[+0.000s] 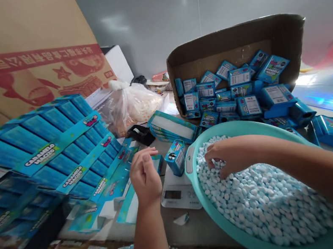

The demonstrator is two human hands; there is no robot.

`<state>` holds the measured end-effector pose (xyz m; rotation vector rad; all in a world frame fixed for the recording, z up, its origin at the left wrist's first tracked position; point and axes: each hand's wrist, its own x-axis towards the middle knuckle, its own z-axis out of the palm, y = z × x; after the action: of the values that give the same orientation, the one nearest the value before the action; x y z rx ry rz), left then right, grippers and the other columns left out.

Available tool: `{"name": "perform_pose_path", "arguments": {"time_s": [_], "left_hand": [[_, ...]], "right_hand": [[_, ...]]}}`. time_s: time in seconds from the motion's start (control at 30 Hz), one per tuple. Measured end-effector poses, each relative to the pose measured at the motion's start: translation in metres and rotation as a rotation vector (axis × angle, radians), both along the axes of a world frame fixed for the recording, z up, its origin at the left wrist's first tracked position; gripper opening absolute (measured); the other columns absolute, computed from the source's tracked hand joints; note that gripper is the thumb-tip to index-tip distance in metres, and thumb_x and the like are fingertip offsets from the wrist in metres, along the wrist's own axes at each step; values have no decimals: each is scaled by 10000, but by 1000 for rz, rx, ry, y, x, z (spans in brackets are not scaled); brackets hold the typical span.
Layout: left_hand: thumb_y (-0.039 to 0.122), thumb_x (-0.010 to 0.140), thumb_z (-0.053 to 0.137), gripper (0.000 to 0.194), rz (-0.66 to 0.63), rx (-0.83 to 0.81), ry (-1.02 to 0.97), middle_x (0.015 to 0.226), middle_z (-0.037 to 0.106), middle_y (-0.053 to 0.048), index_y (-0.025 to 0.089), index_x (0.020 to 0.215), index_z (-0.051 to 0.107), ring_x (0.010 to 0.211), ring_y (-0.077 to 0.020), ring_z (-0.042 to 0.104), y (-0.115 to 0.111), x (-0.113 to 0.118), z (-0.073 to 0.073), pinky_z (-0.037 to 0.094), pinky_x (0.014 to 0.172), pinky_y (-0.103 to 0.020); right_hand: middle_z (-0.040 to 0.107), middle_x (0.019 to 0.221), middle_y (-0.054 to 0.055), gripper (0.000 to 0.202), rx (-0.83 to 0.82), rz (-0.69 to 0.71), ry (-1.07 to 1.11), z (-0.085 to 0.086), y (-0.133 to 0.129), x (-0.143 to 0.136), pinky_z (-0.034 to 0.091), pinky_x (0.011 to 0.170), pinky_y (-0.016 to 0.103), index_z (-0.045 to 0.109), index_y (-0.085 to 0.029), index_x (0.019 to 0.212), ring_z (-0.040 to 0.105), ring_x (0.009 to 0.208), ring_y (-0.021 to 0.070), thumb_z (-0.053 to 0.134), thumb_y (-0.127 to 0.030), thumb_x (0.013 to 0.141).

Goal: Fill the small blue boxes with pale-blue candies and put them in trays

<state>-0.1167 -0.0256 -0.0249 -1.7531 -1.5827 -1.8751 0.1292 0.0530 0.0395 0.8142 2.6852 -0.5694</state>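
My right hand (pixel 234 153) reaches into a turquoise basin (pixel 202 191) filled with small pale blue and white candies (pixel 264 201). Its thumb and fingers point down, spaced apart, with the tips touching the candies. My left hand (pixel 145 177) is held up over the table, left of the scale, with nothing in it; its fingers are extended. Between the hands, a small blue candy box (pixel 176 158) stands upright on a white digital scale (pixel 181 197). What the scale's display reads is too small to tell.
Filled blue display trays (pixel 61 147) are stacked at left before a large carton (pixel 21 51). An open cardboard box (pixel 236 43) of small blue boxes stands behind the basin. Flat trays (pixel 173 125), a black tape dispenser (pixel 141 135) and a plastic bag (pixel 134 104) sit mid-table.
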Motion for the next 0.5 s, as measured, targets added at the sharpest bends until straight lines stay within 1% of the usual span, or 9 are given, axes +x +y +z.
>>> {"name": "perform_pose_path", "arguments": {"time_s": [0.1,0.3,0.5], "left_hand": [[346,1037,392,383,23,-13,-27,926,697,-58,184,841,678,971,-191,647,1,-1,-1,481,926,-347],[413,1030,406,371,58,-82,-119,981,695,-67,180,947,683,982,-203,645,1,-5,-7,483,898,-336],[443,1022,416,382,61,-115,-161,996,698,-68,181,956,686,980,-202,645,1,-6,-8,478,894,-328]], "right_hand": [[641,990,12,303,-6,4,3,3,-1,0,302,613,259,671,-229,1001,555,830,186,781,-297,726],[642,915,2,173,-11,8,23,-1,1,1,302,601,256,682,-227,930,530,758,158,704,-237,758],[633,889,0,152,-18,4,11,-2,1,2,299,591,258,674,-226,915,509,730,150,684,-241,763]]}}
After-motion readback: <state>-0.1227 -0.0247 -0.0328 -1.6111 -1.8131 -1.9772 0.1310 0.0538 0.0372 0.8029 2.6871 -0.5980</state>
